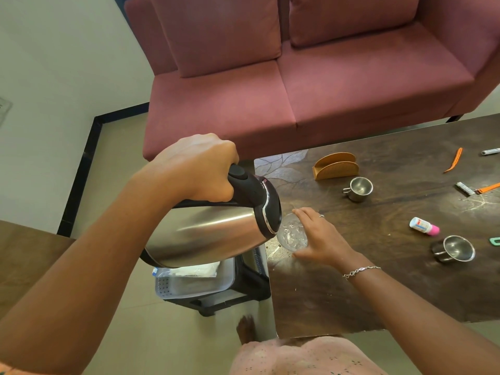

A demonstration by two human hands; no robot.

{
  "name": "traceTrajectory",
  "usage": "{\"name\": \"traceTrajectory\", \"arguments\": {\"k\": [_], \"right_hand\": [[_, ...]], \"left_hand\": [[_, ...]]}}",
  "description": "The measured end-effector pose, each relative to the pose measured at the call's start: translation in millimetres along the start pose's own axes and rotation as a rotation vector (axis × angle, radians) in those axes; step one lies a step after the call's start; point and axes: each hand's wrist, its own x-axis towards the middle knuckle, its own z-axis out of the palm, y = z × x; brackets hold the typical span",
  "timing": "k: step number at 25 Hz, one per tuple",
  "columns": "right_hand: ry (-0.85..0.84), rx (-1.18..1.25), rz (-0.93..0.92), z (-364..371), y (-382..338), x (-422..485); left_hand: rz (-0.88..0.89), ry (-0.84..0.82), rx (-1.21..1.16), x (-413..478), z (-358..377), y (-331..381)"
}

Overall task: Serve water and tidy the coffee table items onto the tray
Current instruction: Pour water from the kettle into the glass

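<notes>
Kettle (216, 234) tipped by left hand (200, 169), fingers wrapped round its handle, spout over glass (293, 235); right hand (322, 236) cups the glass on the table (378, 280), likely steadying it against pouring.

Tight around the glass (293, 235): kettle (216, 234) leans over its left side, my right hand (322, 239) wraps its right. Behind the glass sit a cup (358, 188) and holder (335, 165); further right, a bottle (423, 226) and second cup (454, 249). Bare table (311, 299) in front of the glass, that's the open lane.
</notes>
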Motion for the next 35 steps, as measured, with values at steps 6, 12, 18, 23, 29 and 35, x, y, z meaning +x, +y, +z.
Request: {"name": "traceTrajectory", "arguments": {"k": [6,12,18,23,29,35], "right_hand": [[0.01,0.007,-0.004,-0.7,-1.3,-0.3],[0.015,0.014,0.0,-0.8,-1.7,-3.0],[0.025,0.028,0.002,-0.1,-1.9,-4.3],[0.025,0.022,0.004,2.3,-1.0,-6.3],[0.038,0.037,0.004,3.5,-2.4,-9.1],[0.031,0.029,0.003,3.1,-5.1,-8.3]], "left_hand": [[0.0,0.0,0.01,2.6,-0.1,0.7],[-0.015,-0.025,0.017,2.9,-2.5,3.8],[-0.023,-0.036,0.02,2.5,-2.0,5.6],[-0.025,-0.038,0.015,2.1,-1.6,5.3],[-0.022,-0.035,0.028,0.3,0.6,7.4],[-0.026,-0.051,0.019,0.1,2.1,8.7]]}}
